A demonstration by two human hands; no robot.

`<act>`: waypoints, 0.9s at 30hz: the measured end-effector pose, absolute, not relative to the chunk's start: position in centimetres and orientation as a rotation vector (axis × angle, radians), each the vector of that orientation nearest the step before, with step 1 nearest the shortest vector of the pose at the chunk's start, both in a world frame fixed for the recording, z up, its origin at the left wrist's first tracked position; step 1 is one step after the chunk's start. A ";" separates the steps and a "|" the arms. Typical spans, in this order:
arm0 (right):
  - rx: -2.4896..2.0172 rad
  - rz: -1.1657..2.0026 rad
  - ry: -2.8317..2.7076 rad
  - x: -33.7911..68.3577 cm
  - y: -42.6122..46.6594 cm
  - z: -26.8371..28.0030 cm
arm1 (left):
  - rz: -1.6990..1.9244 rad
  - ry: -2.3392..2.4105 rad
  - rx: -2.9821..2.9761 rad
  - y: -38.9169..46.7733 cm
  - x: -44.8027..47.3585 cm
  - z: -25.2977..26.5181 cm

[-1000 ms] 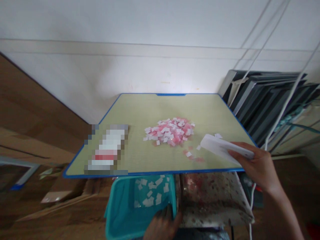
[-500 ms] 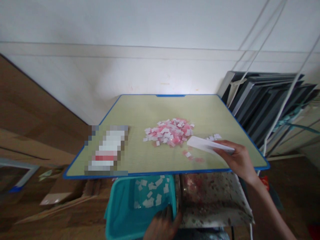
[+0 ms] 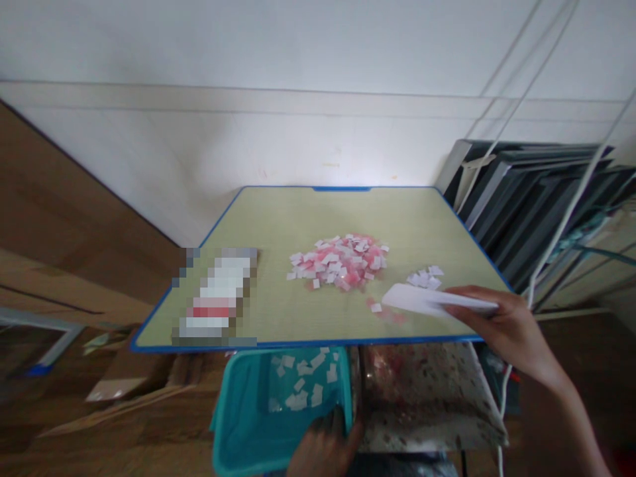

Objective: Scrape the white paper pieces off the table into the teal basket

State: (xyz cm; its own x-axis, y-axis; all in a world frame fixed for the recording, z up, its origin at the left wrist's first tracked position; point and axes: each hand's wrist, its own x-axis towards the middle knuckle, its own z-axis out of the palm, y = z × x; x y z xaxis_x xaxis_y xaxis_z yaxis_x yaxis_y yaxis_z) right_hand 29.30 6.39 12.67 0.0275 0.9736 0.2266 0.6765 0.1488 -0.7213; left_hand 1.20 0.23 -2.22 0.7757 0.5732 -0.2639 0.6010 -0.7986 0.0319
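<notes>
My right hand [image 3: 507,324] is closed on one end of a flat white strip [image 3: 417,299], held low over the board at the right. Just beyond the strip lies a small group of white pieces [image 3: 424,277]. To its left is a heap of pink and white small pieces [image 3: 342,262], with a few strays [image 3: 376,307] nearer me. My left hand [image 3: 322,444] grips the right rim of a teal plastic basin [image 3: 238,411], fingers inside and thumb outside. Several white pieces [image 3: 298,399] lie in the basin.
The pale green board [image 3: 318,212] has a blue edge and stands against a white wall. A blurred-out object [image 3: 218,291] lies at its left. Dark flat panels [image 3: 541,199] lean at the right. Below the board is a spotted silvery package [image 3: 422,397]; cardboard [image 3: 119,377] lies on the floor.
My right hand has moved right and slightly toward me with the white strip, so more of the small white group shows behind it. My left hand has stayed on the basin rim.
</notes>
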 end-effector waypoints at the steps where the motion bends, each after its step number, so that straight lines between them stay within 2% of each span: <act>1: -1.583 0.543 -1.747 28.9 6.6 12.7 | -0.356 0.959 2.852 0.3 1.2 -2.2; 15: -1.614 0.386 -1.538 28.7 7.7 11.5 | -0.338 0.959 2.889 -0.1 1.0 -3.5; 22: -1.641 0.536 -1.643 29.9 7.0 12.0 | -0.329 0.954 2.900 -0.1 1.0 -3.0; 27: -1.655 0.498 -1.548 30.0 6.9 11.9 | -0.328 0.967 2.914 -0.1 1.0 -3.0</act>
